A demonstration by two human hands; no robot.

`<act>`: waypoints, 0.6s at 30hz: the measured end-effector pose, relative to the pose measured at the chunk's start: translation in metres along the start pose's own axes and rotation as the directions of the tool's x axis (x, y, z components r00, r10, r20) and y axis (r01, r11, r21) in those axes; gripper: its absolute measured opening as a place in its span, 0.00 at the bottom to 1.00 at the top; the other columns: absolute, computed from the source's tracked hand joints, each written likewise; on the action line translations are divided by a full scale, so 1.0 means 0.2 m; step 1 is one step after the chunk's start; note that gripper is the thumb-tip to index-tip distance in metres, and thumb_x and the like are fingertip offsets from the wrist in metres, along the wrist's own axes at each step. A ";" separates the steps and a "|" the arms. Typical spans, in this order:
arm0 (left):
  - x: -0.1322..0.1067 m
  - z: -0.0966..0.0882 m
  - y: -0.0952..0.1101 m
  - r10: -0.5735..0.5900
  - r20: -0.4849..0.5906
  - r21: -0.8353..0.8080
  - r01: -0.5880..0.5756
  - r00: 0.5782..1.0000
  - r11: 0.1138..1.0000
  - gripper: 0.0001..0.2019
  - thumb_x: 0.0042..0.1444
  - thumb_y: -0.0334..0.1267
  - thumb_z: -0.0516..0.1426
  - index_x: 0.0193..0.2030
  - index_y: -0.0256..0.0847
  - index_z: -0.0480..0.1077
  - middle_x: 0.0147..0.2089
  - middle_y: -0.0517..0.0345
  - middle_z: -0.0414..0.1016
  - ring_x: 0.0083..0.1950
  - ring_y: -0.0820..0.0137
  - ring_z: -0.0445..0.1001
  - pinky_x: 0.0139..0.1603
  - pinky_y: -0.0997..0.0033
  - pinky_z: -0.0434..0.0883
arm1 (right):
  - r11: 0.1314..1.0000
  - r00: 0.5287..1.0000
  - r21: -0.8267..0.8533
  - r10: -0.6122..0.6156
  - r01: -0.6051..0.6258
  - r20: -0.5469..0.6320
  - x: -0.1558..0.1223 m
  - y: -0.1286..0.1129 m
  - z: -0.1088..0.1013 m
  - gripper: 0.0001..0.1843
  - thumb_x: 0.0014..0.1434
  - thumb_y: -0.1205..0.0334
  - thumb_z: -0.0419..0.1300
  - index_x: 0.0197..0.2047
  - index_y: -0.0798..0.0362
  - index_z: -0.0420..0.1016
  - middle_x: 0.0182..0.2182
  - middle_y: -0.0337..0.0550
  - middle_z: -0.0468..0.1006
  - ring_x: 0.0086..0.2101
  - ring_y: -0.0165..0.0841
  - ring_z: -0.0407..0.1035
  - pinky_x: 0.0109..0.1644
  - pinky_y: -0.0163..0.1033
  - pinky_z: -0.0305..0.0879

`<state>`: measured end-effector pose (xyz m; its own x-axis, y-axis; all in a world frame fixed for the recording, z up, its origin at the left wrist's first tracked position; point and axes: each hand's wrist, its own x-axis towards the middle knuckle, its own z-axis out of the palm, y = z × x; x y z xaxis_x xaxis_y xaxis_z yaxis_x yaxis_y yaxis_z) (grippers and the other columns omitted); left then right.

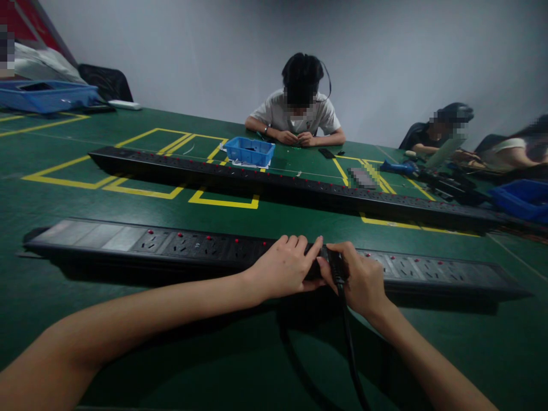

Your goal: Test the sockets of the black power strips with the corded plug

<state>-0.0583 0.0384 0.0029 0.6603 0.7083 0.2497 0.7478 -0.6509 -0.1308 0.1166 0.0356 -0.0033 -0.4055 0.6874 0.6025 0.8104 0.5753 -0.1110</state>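
A long black power strip (pixel 128 242) with several sockets and red buttons lies across the green table in front of me. My left hand (pixel 286 268) rests on the strip's middle, fingers curled over its top and pressing it. My right hand (pixel 359 279) is closed around a black plug (pixel 335 264) set against a socket on the strip. The plug's black cable (pixel 349 342) runs down toward me over the table edge.
A second long power strip (pixel 299 191) lies farther back. A small blue bin (pixel 249 151) stands behind it, and larger blue bins sit at the far left (pixel 45 94) and right (pixel 524 197). One person sits opposite, two more at the far right. Yellow tape lines mark the table.
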 end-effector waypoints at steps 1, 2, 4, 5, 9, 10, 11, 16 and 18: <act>0.00 0.00 0.00 0.000 -0.001 0.001 0.000 1.000 1.000 0.34 0.57 0.56 0.43 0.61 0.30 0.49 0.42 0.44 0.67 0.42 0.59 0.66 0.39 0.64 0.59 | 1.000 1.000 0.000 -0.004 0.004 -0.001 0.00 0.00 0.00 0.12 0.55 0.56 0.55 0.39 0.55 0.65 0.21 0.38 0.73 0.19 0.26 0.66 0.23 0.30 0.53; 0.00 0.00 0.00 -0.001 -0.002 0.002 0.001 1.000 1.000 0.34 0.57 0.56 0.42 0.61 0.30 0.49 0.42 0.44 0.67 0.42 0.59 0.66 0.39 0.64 0.59 | 1.000 1.000 0.000 -0.009 0.009 -0.001 0.00 0.00 0.00 0.12 0.55 0.57 0.55 0.39 0.55 0.65 0.21 0.38 0.73 0.19 0.26 0.66 0.23 0.30 0.53; 0.00 0.00 0.00 0.000 -0.003 0.000 0.000 1.000 1.000 0.34 0.57 0.56 0.41 0.61 0.30 0.50 0.42 0.44 0.67 0.42 0.59 0.66 0.38 0.64 0.59 | 1.000 1.000 -0.004 -0.015 0.015 -0.006 0.00 0.00 0.00 0.12 0.54 0.57 0.55 0.39 0.55 0.65 0.21 0.38 0.72 0.19 0.26 0.66 0.23 0.30 0.53; 0.00 0.00 0.00 0.000 -0.003 -0.002 0.000 1.000 1.000 0.34 0.57 0.56 0.41 0.61 0.30 0.50 0.42 0.44 0.67 0.42 0.59 0.66 0.38 0.64 0.59 | 1.000 1.000 -0.007 -0.017 0.017 -0.009 0.00 0.00 0.00 0.12 0.54 0.57 0.56 0.39 0.55 0.65 0.20 0.37 0.72 0.19 0.26 0.65 0.23 0.30 0.53; 0.00 0.00 0.00 0.002 -0.003 -0.012 -0.002 1.000 1.000 0.34 0.58 0.56 0.39 0.61 0.29 0.49 0.42 0.44 0.67 0.42 0.58 0.66 0.38 0.64 0.59 | 1.000 1.000 -0.012 -0.012 0.012 -0.002 0.00 0.01 0.00 0.12 0.54 0.57 0.55 0.39 0.55 0.65 0.20 0.37 0.72 0.18 0.26 0.65 0.23 0.30 0.52; 0.00 0.00 0.00 0.002 -0.003 -0.013 -0.002 1.000 1.000 0.34 0.58 0.56 0.39 0.61 0.29 0.49 0.42 0.43 0.67 0.42 0.58 0.66 0.38 0.63 0.59 | 1.000 1.000 -0.011 -0.011 0.011 0.000 0.00 0.01 0.00 0.12 0.54 0.57 0.55 0.39 0.55 0.65 0.20 0.37 0.72 0.18 0.26 0.65 0.23 0.30 0.53; 0.00 0.00 0.00 0.002 -0.002 -0.013 -0.002 1.000 1.000 0.34 0.58 0.56 0.39 0.61 0.29 0.49 0.42 0.43 0.67 0.42 0.58 0.66 0.38 0.63 0.59 | 1.000 1.000 -0.011 -0.011 0.011 -0.002 0.00 0.01 0.00 0.12 0.54 0.57 0.55 0.39 0.55 0.65 0.20 0.37 0.72 0.18 0.26 0.65 0.23 0.30 0.53; 0.00 0.00 0.00 0.003 -0.001 -0.001 -0.003 1.000 1.000 0.34 0.58 0.56 0.39 0.62 0.29 0.49 0.43 0.43 0.67 0.42 0.58 0.66 0.38 0.63 0.59 | 1.000 1.000 -0.001 -0.009 0.009 -0.002 0.00 0.00 0.00 0.11 0.54 0.58 0.55 0.39 0.55 0.66 0.20 0.37 0.72 0.18 0.26 0.65 0.23 0.30 0.52; 0.00 0.00 0.00 0.004 -0.001 0.001 -0.004 1.000 1.000 0.34 0.58 0.56 0.39 0.62 0.29 0.48 0.43 0.43 0.67 0.42 0.59 0.66 0.38 0.63 0.59 | 1.000 1.000 -0.001 -0.003 0.003 0.000 0.00 0.00 0.00 0.11 0.54 0.57 0.55 0.39 0.55 0.66 0.20 0.37 0.72 0.18 0.26 0.65 0.23 0.30 0.52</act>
<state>-0.0585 0.0379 0.0028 0.6629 0.7056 0.2504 0.7454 -0.6534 -0.1323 0.1171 0.0360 -0.0043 -0.4077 0.6859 0.6027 0.8096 0.5768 -0.1088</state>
